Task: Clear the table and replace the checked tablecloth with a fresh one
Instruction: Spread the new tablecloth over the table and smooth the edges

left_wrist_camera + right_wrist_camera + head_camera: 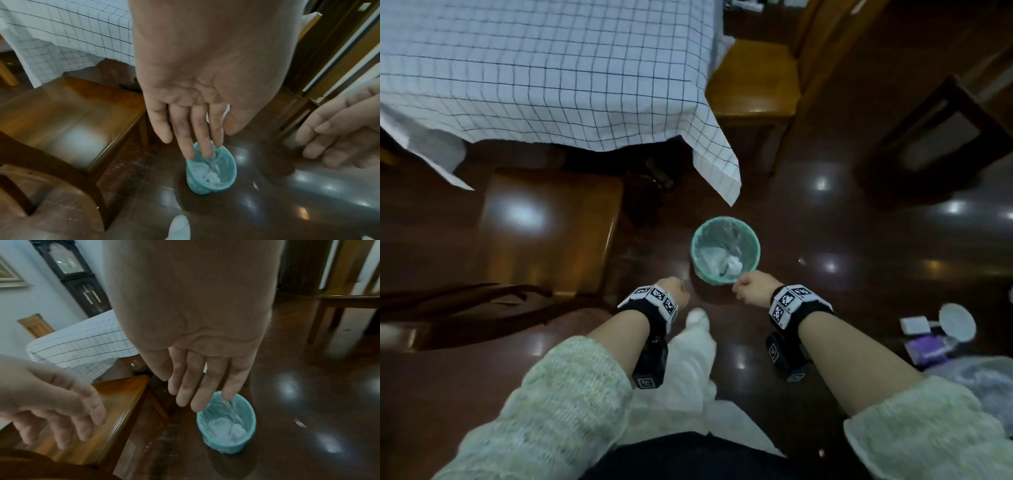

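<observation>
The dark glossy wooden floor (825, 212) fills most of the head view, with lamp glare across it. The checked tablecloth (544, 68), white with thin dark lines, lies spread over the table at the upper left, one corner hanging down toward the floor. A wooden chair (551, 226) stands half tucked under the near table edge; a second chair (753, 78) stands at the cloth's right side. Near the feet, a small teal wastebasket (725, 255) lined with a clear bag stands on the floor, crumpled white paper inside it. At the far right a white plate (957, 322) and small boxes lie on the floor.

Both hands hang above the floor beside the basket and hold nothing. The left hand (195, 100) has its fingers straight and pointing down. The right hand (205, 363) is likewise relaxed, fingers extended over the basket's rim. They are near each other, not touching.
</observation>
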The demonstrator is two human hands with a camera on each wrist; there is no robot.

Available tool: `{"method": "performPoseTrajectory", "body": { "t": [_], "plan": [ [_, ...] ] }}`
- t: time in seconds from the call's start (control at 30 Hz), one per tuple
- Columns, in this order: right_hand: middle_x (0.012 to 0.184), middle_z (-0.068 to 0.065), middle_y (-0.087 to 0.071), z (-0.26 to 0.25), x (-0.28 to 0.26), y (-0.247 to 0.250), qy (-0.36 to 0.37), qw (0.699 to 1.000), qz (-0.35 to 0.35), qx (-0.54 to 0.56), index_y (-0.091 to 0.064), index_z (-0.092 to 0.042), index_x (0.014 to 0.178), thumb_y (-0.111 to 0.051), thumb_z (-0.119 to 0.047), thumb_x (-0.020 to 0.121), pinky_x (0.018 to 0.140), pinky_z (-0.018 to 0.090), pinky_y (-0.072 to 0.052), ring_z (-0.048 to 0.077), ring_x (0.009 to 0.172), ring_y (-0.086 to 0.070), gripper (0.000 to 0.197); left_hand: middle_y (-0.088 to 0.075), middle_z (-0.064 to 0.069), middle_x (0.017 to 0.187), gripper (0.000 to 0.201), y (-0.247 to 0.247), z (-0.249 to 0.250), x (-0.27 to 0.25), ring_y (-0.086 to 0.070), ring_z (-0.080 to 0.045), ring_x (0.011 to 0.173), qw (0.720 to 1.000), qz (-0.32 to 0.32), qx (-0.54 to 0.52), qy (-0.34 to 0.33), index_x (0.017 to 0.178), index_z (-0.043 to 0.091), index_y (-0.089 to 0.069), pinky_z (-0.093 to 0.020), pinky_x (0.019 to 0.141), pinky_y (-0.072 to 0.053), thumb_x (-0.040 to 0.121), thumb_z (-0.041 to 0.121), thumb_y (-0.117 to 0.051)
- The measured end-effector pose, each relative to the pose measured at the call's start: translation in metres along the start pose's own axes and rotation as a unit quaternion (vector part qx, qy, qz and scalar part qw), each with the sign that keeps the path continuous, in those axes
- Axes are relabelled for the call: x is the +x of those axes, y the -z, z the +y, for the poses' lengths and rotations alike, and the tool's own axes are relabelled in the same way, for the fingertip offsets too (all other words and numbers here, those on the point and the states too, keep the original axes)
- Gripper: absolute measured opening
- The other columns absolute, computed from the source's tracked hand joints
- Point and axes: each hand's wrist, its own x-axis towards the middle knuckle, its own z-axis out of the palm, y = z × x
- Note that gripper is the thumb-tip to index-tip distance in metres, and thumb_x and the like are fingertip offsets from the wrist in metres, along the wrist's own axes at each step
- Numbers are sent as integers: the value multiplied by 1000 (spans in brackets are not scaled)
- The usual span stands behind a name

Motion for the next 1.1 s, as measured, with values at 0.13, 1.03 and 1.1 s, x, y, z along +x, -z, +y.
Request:
{"method": "performPoseTrajectory", "body": {
  "t": [0.13, 1.03, 1.1],
  "plan": [
    [123, 9, -64, -9, 41, 50, 37, 998, -6, -52, -68, -7, 117, -45, -17, 98, 92, 26, -42, 25, 116, -56, 30, -65, -13, 118, 30, 32, 20, 46, -61, -30, 108, 999, 12, -40, 3, 115, 9, -65, -31, 83, -47, 97, 22, -44],
    [116, 10, -67, 4, 295, 310, 113, 965, -159, -176, -68, -10, 110, -43, -19, 98, 91, 36, -51, 25, 104, -63, 29, -49, -15, 139, 49, 196, 135, 294, -46, -32, 126, 858, 124, -458, 197, 139, 9, -42, -34, 105, -36, 101, 38, -33],
    [118, 8, -66, 6, 310, 328, 116, 959, -169, -194, -68, -10, 111, -44, -18, 98, 91, 32, -49, 25, 107, -61, 29, -46, -18, 140, 56, 201, 137, 319, -47, -35, 124, 800, 134, -538, 230, 139, 4, -39, -40, 107, -35, 102, 42, -25]
  ]
}}
